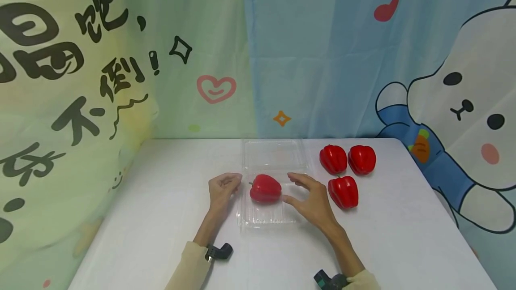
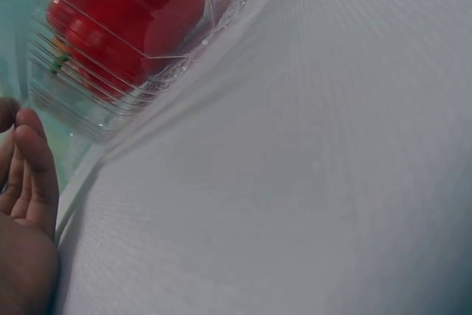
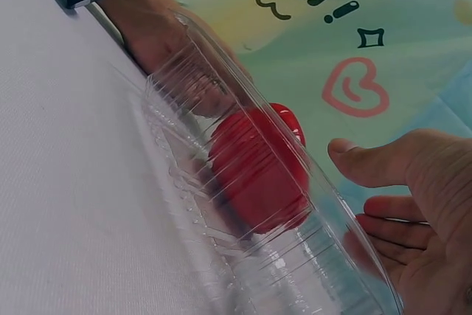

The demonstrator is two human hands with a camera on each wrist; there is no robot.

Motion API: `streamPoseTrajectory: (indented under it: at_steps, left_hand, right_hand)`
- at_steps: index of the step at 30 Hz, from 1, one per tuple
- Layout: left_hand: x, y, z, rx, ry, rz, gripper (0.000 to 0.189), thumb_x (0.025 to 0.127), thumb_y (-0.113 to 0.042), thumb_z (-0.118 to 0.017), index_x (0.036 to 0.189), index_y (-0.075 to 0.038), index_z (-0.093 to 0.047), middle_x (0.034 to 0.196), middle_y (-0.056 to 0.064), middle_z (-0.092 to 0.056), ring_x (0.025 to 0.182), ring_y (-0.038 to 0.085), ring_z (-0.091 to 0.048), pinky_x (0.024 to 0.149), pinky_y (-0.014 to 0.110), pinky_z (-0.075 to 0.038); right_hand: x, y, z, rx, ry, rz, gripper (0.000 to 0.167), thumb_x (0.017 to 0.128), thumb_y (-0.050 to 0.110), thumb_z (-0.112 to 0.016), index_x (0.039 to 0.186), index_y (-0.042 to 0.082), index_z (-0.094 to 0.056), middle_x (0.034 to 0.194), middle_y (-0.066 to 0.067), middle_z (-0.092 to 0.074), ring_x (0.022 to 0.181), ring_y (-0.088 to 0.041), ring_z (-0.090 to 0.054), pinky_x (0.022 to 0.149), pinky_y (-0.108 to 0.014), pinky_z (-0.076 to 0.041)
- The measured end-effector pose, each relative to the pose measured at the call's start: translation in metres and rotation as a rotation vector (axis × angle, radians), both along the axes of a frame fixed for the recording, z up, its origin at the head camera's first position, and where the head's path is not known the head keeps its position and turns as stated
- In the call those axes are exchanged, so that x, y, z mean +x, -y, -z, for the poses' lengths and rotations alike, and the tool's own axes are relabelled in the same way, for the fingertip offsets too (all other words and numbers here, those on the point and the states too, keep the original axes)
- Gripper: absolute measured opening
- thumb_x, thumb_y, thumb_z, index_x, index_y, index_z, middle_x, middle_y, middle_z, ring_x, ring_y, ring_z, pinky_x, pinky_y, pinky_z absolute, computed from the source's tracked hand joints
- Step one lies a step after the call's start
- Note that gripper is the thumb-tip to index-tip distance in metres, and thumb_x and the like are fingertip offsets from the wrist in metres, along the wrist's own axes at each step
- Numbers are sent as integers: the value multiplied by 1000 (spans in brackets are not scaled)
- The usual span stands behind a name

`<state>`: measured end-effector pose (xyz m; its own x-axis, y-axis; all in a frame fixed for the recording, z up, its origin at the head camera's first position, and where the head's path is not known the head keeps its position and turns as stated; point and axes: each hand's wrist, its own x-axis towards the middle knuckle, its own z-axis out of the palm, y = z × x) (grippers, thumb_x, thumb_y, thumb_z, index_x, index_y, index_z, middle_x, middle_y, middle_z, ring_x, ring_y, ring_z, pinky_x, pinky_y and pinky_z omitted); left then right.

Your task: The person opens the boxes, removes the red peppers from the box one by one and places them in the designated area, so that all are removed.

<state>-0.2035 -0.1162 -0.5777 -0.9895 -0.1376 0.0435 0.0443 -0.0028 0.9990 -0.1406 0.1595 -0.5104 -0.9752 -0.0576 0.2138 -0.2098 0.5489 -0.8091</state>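
Observation:
A clear plastic box (image 1: 268,219) lies with its lid (image 1: 274,155) folded back on the white table. Inside it rests one red bell pepper (image 1: 265,189), its green stem toward the left. My left hand (image 1: 222,189) is at the box's left rim, thumb and forefinger pinching the edge. In the left wrist view, that hand (image 2: 26,189) shows at the far left with bent fingers. My right hand (image 1: 310,198) hovers over the box's right side, thumb and fingers spread around nothing. The right wrist view shows this hand (image 3: 420,212) beside the clear wall, apart from the pepper (image 3: 262,171).
Three more red peppers stand grouped right of the box: a back left pepper (image 1: 333,159), a back right pepper (image 1: 362,159) and a front pepper (image 1: 343,192). A printed curtain (image 1: 193,21) hangs behind the table (image 1: 169,200).

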Motion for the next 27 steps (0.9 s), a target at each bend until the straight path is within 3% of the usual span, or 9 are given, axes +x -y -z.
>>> streamPoseTrajectory:
  at_steps: [15,27]
  left_hand:
    - [1,2,-2,-2,-16,5,15,98,-14,-78,104,0,-81,97,24,-81,71,10,-70,67,20,-58]
    - [0,1,-2,5,-13,3,17,97,-14,-79,105,1,-80,95,25,-80,68,10,-69,66,20,-57]
  right_hand:
    - [-4,9,-2,39,85,-24,75,81,20,-97,150,17,-67,150,-9,-70,133,-36,-70,106,-58,-60]
    - [-11,15,-3,47,64,-74,76,80,19,-97,149,13,-67,149,-11,-71,134,-36,-70,107,-56,-60]
